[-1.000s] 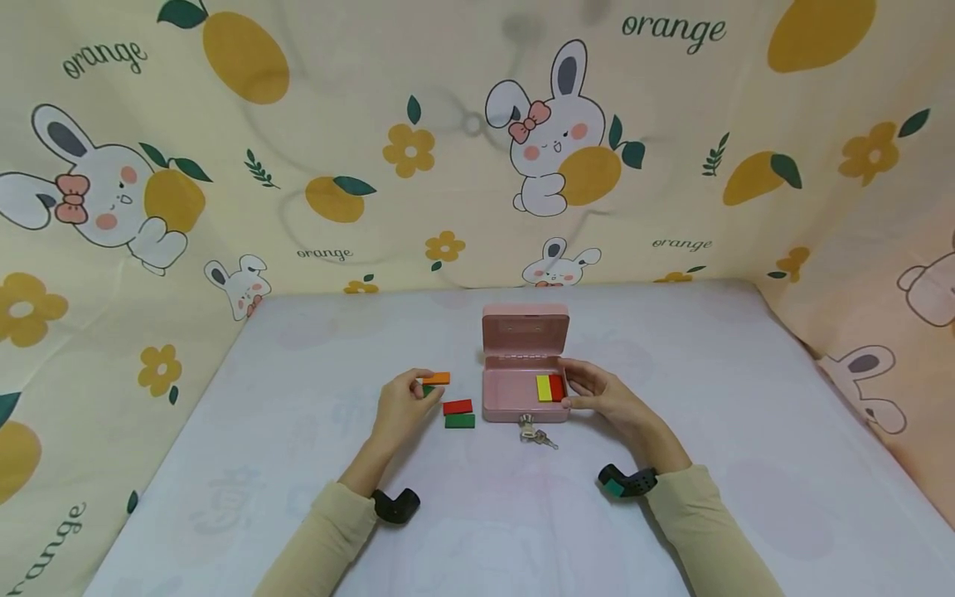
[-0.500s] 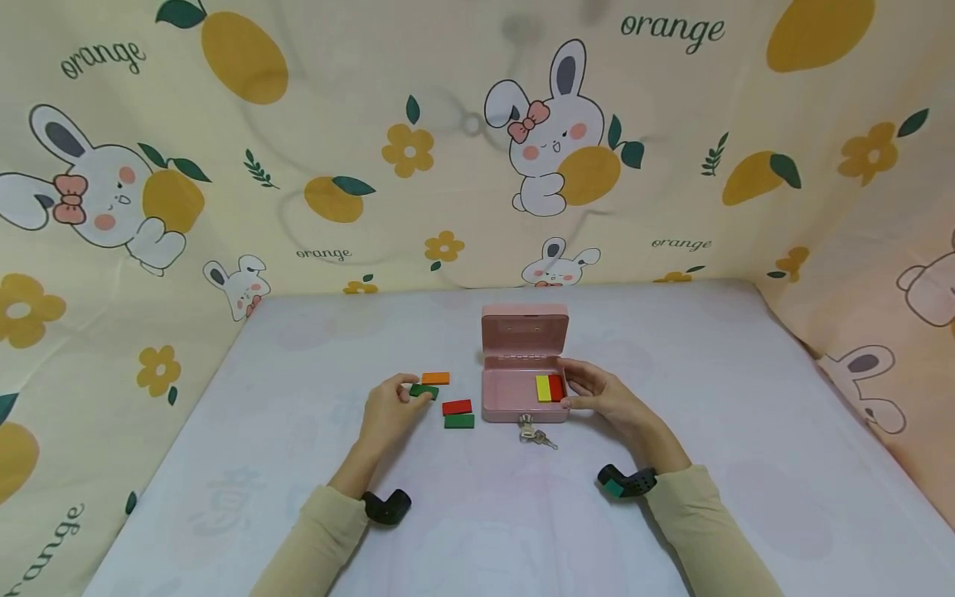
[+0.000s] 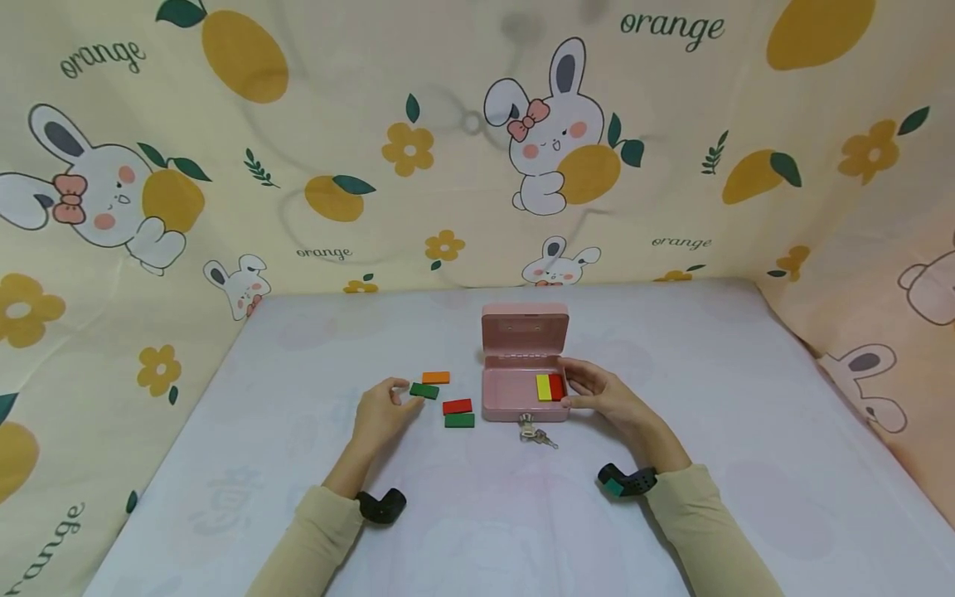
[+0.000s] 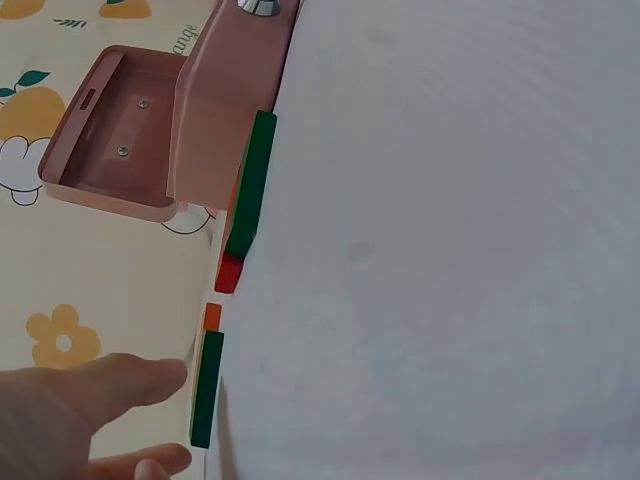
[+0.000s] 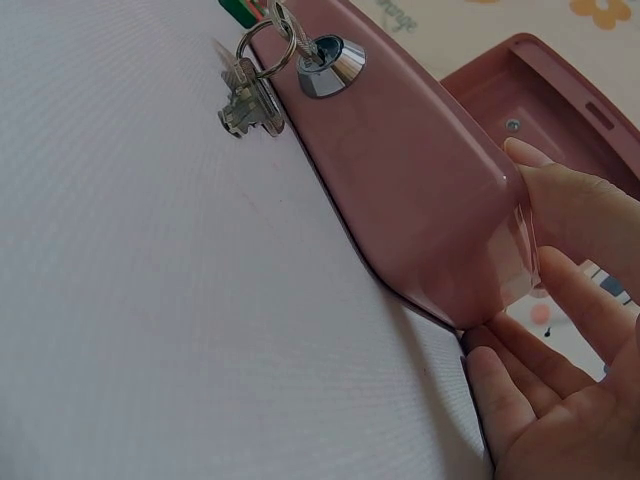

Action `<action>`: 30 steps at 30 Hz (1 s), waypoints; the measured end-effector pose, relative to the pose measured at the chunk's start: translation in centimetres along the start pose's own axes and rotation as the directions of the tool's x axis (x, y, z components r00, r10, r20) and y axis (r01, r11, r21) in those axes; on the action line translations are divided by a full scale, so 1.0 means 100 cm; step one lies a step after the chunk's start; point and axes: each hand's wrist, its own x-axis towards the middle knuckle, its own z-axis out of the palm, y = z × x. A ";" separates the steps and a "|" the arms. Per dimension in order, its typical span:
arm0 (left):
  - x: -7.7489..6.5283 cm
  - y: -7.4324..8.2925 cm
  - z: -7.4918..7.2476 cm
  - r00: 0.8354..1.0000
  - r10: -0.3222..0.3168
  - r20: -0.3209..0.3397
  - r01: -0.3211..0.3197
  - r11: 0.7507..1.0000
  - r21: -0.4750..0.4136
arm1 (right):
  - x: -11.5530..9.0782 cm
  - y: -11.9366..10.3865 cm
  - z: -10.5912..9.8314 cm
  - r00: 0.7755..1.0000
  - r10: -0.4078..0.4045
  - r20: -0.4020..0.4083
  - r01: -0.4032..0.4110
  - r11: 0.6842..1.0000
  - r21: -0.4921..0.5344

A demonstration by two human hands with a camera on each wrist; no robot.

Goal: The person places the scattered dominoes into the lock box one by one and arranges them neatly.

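My left hand (image 3: 380, 416) is beside a small green wooden block (image 3: 424, 390) on the table. Thumb and fingers are spread apart, their tips close to the block's left end; the left wrist view shows a gap between thumb and fingers. A pink metal cash box (image 3: 497, 414) stands with its lid (image 3: 525, 333) raised. My right hand (image 3: 608, 402) holds the box's right side, thumb at the top rim and fingers against the side wall and lower edge. Inside, toward the right, lie a yellow block (image 3: 543, 387) and a red block (image 3: 556, 387).
An orange block (image 3: 436, 377) lies just behind the green one. Nearer the box are another red block (image 3: 457, 407) and a second green block (image 3: 459, 420), side by side. Keys (image 5: 252, 105) hang on a ring from the front lock (image 5: 333, 66). A printed cloth backs the table.
My left hand has drawn back to the left with the green block, setting it left of and below the orange one, and its fingers have parted from it. My right hand stays on the box.
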 end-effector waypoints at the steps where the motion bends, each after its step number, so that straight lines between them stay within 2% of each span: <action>1: 0.000 0.000 0.000 1.000 -0.001 0.006 0.001 1.000 0.003 | 0.000 0.000 0.000 1.000 -0.006 0.002 0.006 1.000 0.000; 19: 0.008 0.008 0.006 0.996 -0.052 0.077 0.051 0.998 0.021 | -0.002 -0.003 0.002 1.000 0.009 0.000 -0.009 1.000 -0.015; 26: 0.011 0.009 0.007 0.996 -0.055 0.076 0.053 0.998 0.030 | 0.000 -0.001 0.002 0.999 0.032 -0.009 -0.032 0.999 -0.003; 30: 0.013 0.007 0.006 0.995 -0.049 0.088 0.047 0.999 0.024 | 0.000 -0.001 0.002 1.000 0.016 -0.007 -0.016 1.000 -0.002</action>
